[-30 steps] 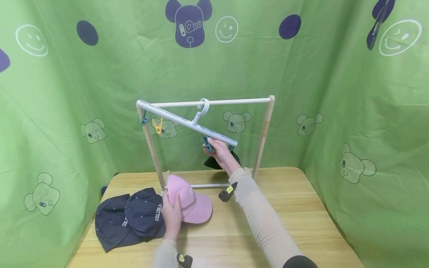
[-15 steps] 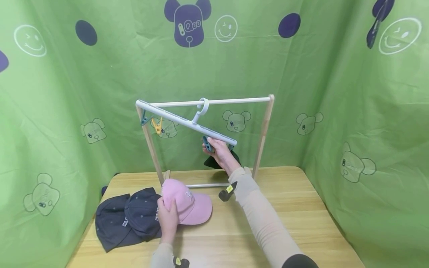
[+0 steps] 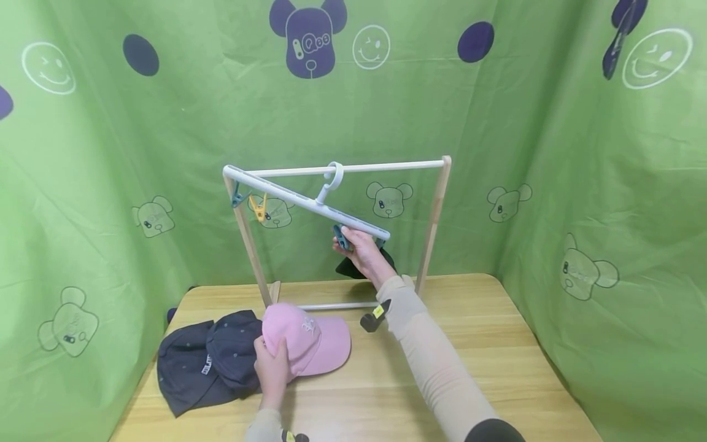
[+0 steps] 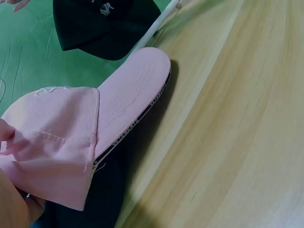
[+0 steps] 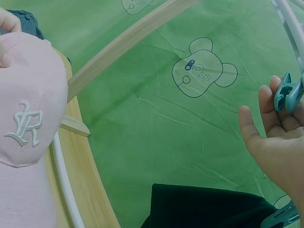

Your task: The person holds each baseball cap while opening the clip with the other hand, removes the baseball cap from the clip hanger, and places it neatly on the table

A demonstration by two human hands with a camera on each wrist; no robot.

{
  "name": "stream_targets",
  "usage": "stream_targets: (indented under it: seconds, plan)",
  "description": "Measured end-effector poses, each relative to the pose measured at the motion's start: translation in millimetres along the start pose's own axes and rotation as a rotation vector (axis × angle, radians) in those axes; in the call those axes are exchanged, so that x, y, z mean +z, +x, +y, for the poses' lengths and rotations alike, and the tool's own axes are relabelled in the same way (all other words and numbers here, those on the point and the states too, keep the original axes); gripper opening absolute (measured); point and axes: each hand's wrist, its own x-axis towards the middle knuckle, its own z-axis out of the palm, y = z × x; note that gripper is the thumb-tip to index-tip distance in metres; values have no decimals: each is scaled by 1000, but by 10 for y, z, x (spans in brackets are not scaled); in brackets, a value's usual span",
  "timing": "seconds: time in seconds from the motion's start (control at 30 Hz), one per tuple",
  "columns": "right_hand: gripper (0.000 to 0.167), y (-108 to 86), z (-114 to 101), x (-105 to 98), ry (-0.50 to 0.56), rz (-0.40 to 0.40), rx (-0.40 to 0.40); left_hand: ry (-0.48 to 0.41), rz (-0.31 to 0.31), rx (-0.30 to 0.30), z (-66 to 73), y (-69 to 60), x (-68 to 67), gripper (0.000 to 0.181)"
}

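Note:
The pink cap sits low at the rack's left foot, its brim pointing right; my left hand grips its crown at the back edge. In the left wrist view, the pink cap has its brim near the tabletop. A pale blue hanger hangs tilted from the rack's top bar, right end lower. My right hand holds a teal clip near that lower end; the right wrist view shows the teal clip against the fingers. A black cap hangs below, partly behind the hand.
Two dark caps overlap on the wooden table at the left. The rack's wooden posts stand on either side of the hanger. A yellow clip and another teal clip hang at its raised left end.
The left hand has moved down and slightly left with the pink cap's crown, while the brim stays at nearly the same place. The right hand and hanger have hardly moved.

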Motion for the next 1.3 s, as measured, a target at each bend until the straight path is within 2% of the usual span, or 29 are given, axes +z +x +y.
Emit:
stream_targets:
  seconds: [0.3,0.57,0.87,1.3]
  plan:
    - [27,0,0,13,-14,7,-1,19,-40,-47,-94,7,-47,39]
    - [20,-4,-2,26,-7,13,-1,48,-64,-45,-190,26,-62,39]
    - [23,-7,-5,29,-8,5,-1,86,-91,-73,-220,73,-111,40]
    - [33,-4,8,33,38,38,16,102,-97,-74,-246,100,-133,39]
